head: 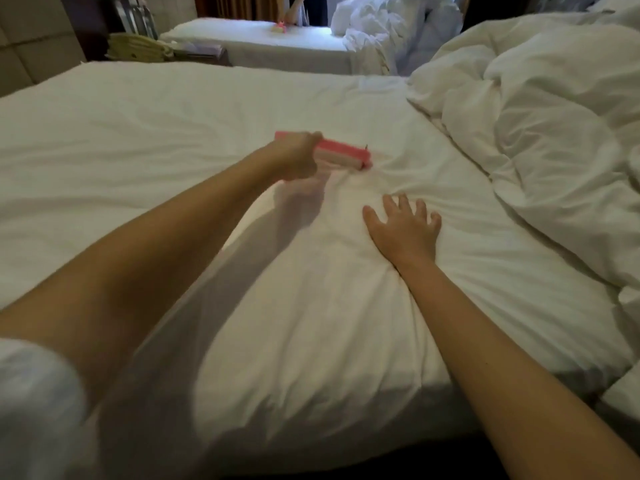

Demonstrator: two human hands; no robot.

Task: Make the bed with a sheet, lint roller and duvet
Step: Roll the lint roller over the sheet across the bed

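I am wearing a white short sleeve [34, 393] on my left arm [156, 258], and it is looking soft and blurry. Past it my left arm is showing bare down to my left hand [299, 157]. My right arm [502, 358] is showing bare too, up to my right hand [403, 230].

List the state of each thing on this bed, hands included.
left hand: grips the lint roller.
lint roller: pressed on the sheet, blurred.
right hand: flat on the sheet, fingers spread.
sheet: spread over the mattress, lightly creased.
duvet: bunched up at the bed's right side.
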